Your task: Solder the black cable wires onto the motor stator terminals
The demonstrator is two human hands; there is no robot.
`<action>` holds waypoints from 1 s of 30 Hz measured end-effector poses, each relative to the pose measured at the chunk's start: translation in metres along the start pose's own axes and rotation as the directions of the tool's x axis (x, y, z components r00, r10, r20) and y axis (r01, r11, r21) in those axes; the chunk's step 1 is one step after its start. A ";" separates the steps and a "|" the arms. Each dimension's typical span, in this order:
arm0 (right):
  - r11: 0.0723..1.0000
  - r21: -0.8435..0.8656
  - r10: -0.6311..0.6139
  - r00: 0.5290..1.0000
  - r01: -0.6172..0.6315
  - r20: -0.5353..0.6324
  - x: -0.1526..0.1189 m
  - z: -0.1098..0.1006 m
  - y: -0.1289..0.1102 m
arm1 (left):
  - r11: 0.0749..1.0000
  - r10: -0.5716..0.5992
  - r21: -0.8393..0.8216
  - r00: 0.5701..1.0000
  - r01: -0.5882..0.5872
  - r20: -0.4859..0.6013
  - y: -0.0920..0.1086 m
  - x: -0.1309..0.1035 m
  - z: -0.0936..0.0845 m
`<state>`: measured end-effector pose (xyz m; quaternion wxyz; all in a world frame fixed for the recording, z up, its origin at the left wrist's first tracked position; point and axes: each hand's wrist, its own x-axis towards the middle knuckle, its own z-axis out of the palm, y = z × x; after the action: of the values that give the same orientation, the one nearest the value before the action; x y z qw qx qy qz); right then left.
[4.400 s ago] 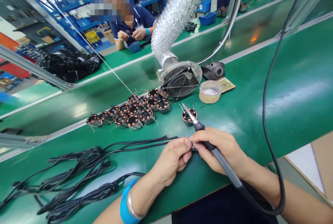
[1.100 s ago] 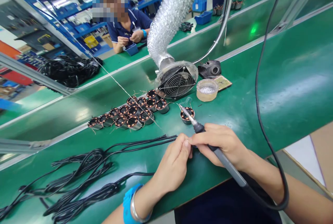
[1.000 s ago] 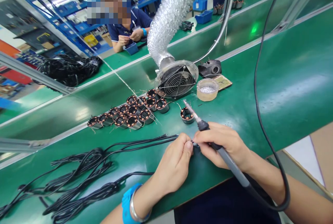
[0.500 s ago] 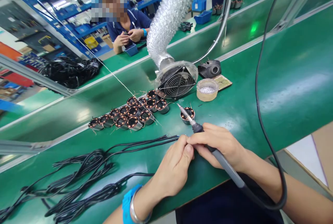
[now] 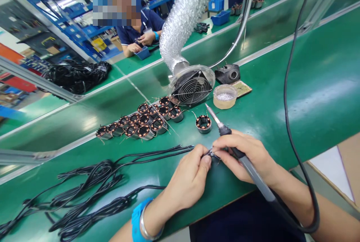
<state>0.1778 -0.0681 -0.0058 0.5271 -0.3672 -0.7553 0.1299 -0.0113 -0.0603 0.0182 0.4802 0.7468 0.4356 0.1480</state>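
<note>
My left hand is closed in a pinch on the end of a black cable, which runs out of it to the left. Thin wire ends stick out at the fingertips. My right hand holds a soldering iron, its metal tip pointing up and away. The right thumb and forefinger meet at the thin wires, close to the left fingertips. Just beyond the hands, one copper-wound motor stator stands alone on the green bench, beside the iron's shaft.
Several more stators stand grouped at left. Coiled black cables lie nearer me. A fume-extractor fan on a foil duct, a round tub and an iron holder stand behind. A co-worker sits across the bench.
My right hand and the iron have shifted slightly right, and the tip has swung away from over the lone stator. A gap with thin wires now shows between my fingertips.
</note>
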 end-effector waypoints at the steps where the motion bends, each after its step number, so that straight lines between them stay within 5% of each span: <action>1: 1.000 0.001 0.007 1.000 -0.007 0.012 -0.002 -0.001 0.001 | 1.000 -0.011 -0.029 1.000 0.011 0.006 0.000 0.001 0.000; 11: 0.999 0.012 -0.043 0.998 0.042 0.039 -0.010 -0.002 -0.002 | 0.967 -0.065 -0.246 0.998 0.061 -0.009 -0.009 0.003 0.006; 18: 0.985 -0.118 -0.131 0.991 0.127 -0.029 -0.016 0.008 -0.004 | 0.637 -0.253 -0.696 0.943 0.331 0.217 -0.009 0.013 0.011; 22: 0.996 -0.083 -0.045 0.998 0.040 -0.051 -0.019 0.003 -0.003 | 0.587 -0.297 -0.754 0.945 0.296 0.140 -0.008 0.013 0.015; 27: 0.995 0.053 0.080 0.994 -0.084 0.073 -0.021 -0.001 -0.001 | 0.594 -0.332 -0.760 0.941 0.263 0.067 -0.006 0.013 0.019; 30: 0.988 0.049 0.150 0.988 -0.148 -0.045 -0.022 0.009 0.002 | 0.610 -0.359 -0.752 0.933 0.248 0.017 -0.005 0.014 0.021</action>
<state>0.1740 -0.0805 -0.0261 0.5425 -0.4136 -0.7094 0.1771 0.0077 -0.0607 0.0008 0.7295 0.3886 0.4887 0.2792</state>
